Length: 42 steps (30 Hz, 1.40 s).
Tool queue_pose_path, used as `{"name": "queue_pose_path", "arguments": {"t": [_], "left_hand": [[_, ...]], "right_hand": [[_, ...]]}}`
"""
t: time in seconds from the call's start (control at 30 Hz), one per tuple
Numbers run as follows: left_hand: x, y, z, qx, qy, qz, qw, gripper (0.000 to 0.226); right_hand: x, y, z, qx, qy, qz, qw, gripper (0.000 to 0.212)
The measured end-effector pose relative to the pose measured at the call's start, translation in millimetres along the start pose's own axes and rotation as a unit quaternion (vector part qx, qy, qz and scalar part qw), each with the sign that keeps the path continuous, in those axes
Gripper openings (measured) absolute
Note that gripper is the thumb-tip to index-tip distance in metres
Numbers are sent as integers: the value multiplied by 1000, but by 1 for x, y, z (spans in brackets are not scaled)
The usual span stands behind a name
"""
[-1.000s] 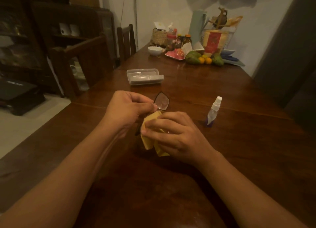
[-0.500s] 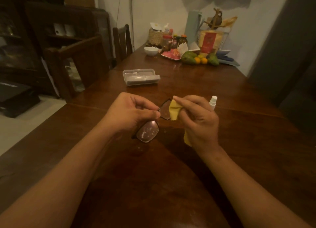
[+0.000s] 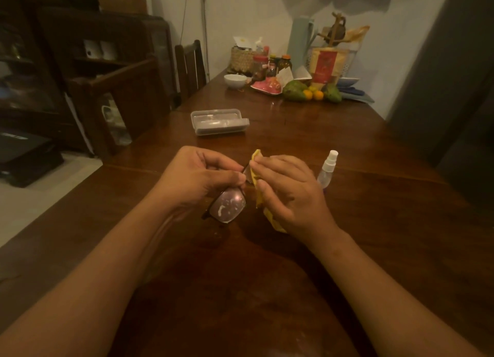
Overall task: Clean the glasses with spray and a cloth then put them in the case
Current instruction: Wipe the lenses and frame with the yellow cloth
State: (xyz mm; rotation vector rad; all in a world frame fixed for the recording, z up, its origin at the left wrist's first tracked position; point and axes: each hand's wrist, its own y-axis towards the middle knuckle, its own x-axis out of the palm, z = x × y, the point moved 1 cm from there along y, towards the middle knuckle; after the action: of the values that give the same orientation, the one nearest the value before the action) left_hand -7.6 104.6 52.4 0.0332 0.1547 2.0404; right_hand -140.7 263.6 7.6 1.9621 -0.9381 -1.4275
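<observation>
Just above the table, in front of the person, the glasses hang tilted, the near lens low and the far one hidden. The near lens is speckled with pale wet spots, so it looks sprayed but not wiped dry. The left hand pinches the frame near the bridge between thumb and curled fingers. The right hand has the yellow cloth folded over the far lens and squeezes it between thumb and fingertips, the rest of the cloth trailing under the palm. A second ago that cloth was bunched low, over the near end of the frame, with the far lens bare; it has since come up and closed on the far lens. I take it the wiping is well under way, with the spotted lens still needing a pass. The spray stands upright just beside the right hand, untouched. The clear case lies farther up the table, well apart from the hands; whether its lid is latched I cannot tell. Beyond it sit a bowl and some fruit.
</observation>
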Motion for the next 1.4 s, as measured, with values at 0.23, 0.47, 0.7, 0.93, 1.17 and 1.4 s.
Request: {"name": "queue_pose_path", "arguments": {"t": [0.23, 0.47, 0.7, 0.93, 1.17, 1.4], "left_hand": [[0, -1, -1, -13, 17, -2, 1000, 20], [-1, -1, 1, -10, -13, 2, 1000, 19], [-2, -2, 1, -12, -10, 9, 1000, 21], [-3, -2, 1, -8, -8, 3, 1000, 19], [-3, 0, -1, -4, 3, -12, 1000, 18], [-4, 0, -1, -7, -4, 2, 1000, 20]], "right_hand": [[-2, 0, 4, -7, 42, 18, 999, 29], [1, -2, -2, -33, 32, -6, 999, 32], [-8, -4, 10, 6, 11, 26, 1000, 32], [-3, -4, 4, -60, 9, -43, 997, 39], [-10, -4, 16, -2, -38, 30, 999, 33], [-2, -3, 1, -37, 6, -30, 999, 42]]}}
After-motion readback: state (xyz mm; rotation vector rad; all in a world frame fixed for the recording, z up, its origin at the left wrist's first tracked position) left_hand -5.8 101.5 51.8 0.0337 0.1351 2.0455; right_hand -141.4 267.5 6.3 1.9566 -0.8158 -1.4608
